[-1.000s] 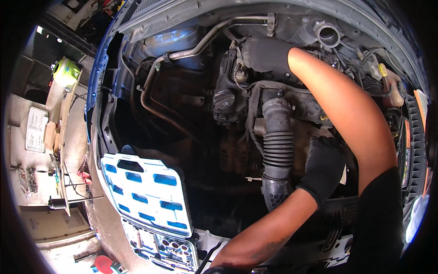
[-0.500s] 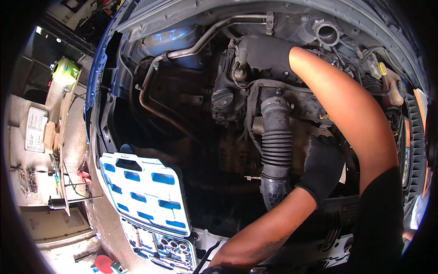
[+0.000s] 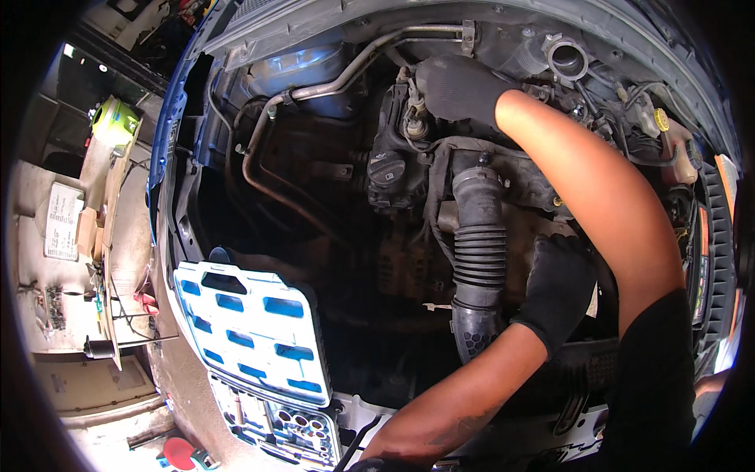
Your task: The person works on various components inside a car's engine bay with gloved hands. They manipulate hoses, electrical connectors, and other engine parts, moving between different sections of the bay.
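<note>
Right hand (image 3: pixel 462 88) has tilted slightly since the earlier frame; engine (image 3: pixel 527 181) lies beneath it. Ribbed hose (image 3: pixel 480 250) stands just left of left hand (image 3: pixel 560 283). Neither hand's grip can be determined.

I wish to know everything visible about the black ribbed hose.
The black ribbed hose looks like rubber or plastic, dull and dusty. Its middle is pleated; a clamp-like band rings its upper end, and the lower part curves, with a honeycomb pattern. It runs roughly top to bottom in the picture, left of the gloved left hand. The left forearm hides its lower end; contact there cannot be told.
</note>
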The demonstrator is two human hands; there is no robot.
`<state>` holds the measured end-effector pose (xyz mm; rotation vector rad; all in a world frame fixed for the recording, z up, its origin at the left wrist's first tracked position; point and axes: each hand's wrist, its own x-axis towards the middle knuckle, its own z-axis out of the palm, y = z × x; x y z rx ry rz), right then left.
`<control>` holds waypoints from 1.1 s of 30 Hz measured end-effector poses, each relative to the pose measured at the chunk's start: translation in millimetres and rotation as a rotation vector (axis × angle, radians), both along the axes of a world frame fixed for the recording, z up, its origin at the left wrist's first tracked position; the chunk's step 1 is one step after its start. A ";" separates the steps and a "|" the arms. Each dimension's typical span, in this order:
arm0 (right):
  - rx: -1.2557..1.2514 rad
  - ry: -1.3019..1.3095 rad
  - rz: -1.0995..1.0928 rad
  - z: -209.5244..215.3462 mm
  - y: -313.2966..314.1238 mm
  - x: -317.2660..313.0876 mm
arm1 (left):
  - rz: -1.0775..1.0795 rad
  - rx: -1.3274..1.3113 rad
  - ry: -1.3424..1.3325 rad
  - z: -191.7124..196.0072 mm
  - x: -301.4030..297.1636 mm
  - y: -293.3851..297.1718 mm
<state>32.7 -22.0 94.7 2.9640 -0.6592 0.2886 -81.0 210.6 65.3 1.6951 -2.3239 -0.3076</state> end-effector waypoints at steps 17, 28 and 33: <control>0.068 0.124 -0.254 5.8 11.9 2.6 | 0.017 -0.022 0.049 0.5 1.3 -0.6; -0.129 0.240 0.031 2.5 -2.9 7.3 | 0.017 -0.019 0.073 0.7 3.2 -0.3; -0.013 0.193 -0.129 0.8 6.1 -0.6 | 0.044 -0.067 0.111 2.8 4.3 0.4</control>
